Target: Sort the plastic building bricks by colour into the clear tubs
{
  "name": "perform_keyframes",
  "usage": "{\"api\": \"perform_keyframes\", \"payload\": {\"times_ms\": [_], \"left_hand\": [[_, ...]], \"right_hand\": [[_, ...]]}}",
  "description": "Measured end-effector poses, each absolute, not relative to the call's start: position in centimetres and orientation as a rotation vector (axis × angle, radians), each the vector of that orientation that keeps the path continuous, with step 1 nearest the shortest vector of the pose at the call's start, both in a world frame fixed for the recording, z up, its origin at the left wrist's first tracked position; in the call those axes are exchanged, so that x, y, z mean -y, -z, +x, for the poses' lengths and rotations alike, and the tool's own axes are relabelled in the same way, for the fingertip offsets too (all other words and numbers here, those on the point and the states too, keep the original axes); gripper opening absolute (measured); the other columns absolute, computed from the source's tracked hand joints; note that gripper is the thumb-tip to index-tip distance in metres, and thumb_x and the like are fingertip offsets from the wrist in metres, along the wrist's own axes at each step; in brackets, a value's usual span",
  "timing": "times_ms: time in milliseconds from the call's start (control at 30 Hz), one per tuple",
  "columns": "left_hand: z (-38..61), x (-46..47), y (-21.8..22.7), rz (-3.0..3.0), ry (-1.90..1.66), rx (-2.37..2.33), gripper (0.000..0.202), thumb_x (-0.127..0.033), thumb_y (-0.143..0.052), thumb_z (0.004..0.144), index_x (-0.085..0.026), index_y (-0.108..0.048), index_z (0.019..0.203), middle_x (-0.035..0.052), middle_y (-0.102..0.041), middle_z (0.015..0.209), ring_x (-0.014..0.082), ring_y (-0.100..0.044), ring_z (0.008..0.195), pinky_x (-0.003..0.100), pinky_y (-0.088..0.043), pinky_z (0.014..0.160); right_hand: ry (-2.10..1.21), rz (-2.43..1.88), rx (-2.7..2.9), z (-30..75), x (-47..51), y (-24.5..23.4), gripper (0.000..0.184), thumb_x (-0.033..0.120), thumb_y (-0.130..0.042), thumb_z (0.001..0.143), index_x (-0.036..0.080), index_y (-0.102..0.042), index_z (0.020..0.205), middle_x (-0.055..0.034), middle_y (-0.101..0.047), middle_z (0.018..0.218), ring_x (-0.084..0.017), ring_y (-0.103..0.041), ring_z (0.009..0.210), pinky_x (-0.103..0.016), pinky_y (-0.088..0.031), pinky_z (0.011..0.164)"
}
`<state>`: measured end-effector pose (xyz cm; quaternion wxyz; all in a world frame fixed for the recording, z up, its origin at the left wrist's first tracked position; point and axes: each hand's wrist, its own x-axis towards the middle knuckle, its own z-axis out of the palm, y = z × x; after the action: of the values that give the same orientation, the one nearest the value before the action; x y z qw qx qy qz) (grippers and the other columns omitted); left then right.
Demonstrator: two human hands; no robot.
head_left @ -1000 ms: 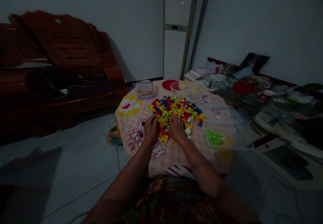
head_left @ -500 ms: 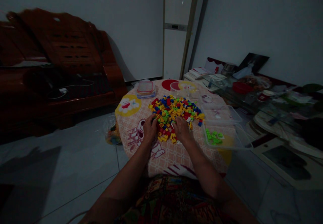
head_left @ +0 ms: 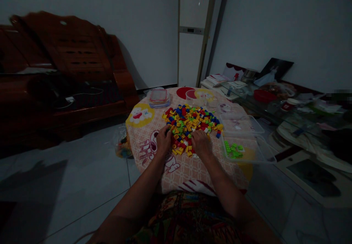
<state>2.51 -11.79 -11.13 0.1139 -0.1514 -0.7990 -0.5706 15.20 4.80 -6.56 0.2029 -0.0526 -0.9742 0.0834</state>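
1. The pile of toy bricks sits mid-frame, its lower edge between the two hands.
2. The left hand touches the pile's left edge, fingers bent; whether it grips a brick, I cannot tell.
3. The right hand is at the pile's lower right, fingers curled inward; whether they pinch anything is too dark to tell.
4. Below the hands, patterned tablecloth runs to the round table's near edge; another strip lies left of the left hand.
5. Right of the pile, a clear tray holding green bricks juts past the table's right edge.
6. Stacked containers stand near the far left edge.
7. Beyond: a wooden bench upper left, tiled floor lower left, a cluttered glass-topped stand at right.
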Motion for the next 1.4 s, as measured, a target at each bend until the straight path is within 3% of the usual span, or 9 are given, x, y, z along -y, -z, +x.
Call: {"api": "perform_keyframes", "payload": {"times_ms": [167,267,400,633,967,1400], "left_hand": [[2.5,11.8,11.2,-0.451,1.677,2.340,0.034,-0.024,-0.055,0.087,-0.019,-0.073,0.115,0.0097,-0.073,0.126,0.0256,-0.064,0.121,0.044,-0.045,0.112],[2.4,11.8,11.3,-0.454,1.681,2.330,0.033,-0.024,-0.055,0.087,-0.019,-0.073,0.115,0.0099,-0.072,0.126,0.0253,-0.064,0.122,0.044,-0.045,0.112],[2.4,11.8,11.5,-0.454,1.688,2.321,0.033,-0.022,-0.056,0.087,-0.019,-0.073,0.114,0.0096,-0.073,0.125,0.0255,-0.064,0.121,0.044,-0.046,0.112],[2.4,11.8,11.4,-0.470,1.671,2.327,0.032,-0.022,-0.056,0.086,-0.019,-0.073,0.113,0.0101,-0.072,0.126,0.0262,-0.064,0.122,0.044,-0.045,0.113],[2.4,11.7,11.5,-0.482,1.657,2.333,0.035,-0.022,-0.054,0.085,-0.019,-0.073,0.114,0.0102,-0.072,0.127,0.0262,-0.063,0.123,0.045,-0.044,0.114],[2.1,11.8,11.9,-0.472,1.653,2.336,0.036,-0.023,-0.055,0.084,-0.020,-0.073,0.114,0.0097,-0.072,0.126,0.0264,-0.063,0.123,0.045,-0.044,0.114]], "right_hand": [[-0.304,-0.173,2.730,15.0,-4.5,6.9,0.021,0.019,-0.056,0.096,0.019,-0.068,0.114,-0.0118,-0.063,0.133,-0.028,-0.052,0.118,-0.041,-0.041,0.104],[-0.347,-0.210,2.758,14.7,-4.1,7.0,0.024,0.017,-0.058,0.095,0.017,-0.069,0.116,-0.0129,-0.062,0.138,-0.029,-0.052,0.121,-0.043,-0.041,0.107],[-0.427,-0.180,2.649,14.9,-4.2,6.7,0.025,0.017,-0.054,0.096,0.016,-0.068,0.117,-0.0140,-0.066,0.132,-0.027,-0.055,0.122,-0.039,-0.042,0.106],[-0.459,-0.300,2.395,18.8,-8.1,4.8,0.028,0.023,-0.045,0.099,0.017,-0.071,0.109,-0.0141,-0.073,0.106,-0.026,-0.065,0.099,-0.036,-0.049,0.090],[-0.287,-0.760,2.203,25.0,-16.4,5.9,0.032,0.032,-0.046,0.088,0.016,-0.072,0.095,-0.0166,-0.073,0.093,-0.028,-0.064,0.083,-0.040,-0.048,0.079],[-0.437,-0.331,2.423,18.3,-8.9,5.8,0.028,0.022,-0.046,0.097,0.018,-0.072,0.105,-0.0129,-0.072,0.105,-0.026,-0.063,0.101,-0.038,-0.047,0.095]]}}
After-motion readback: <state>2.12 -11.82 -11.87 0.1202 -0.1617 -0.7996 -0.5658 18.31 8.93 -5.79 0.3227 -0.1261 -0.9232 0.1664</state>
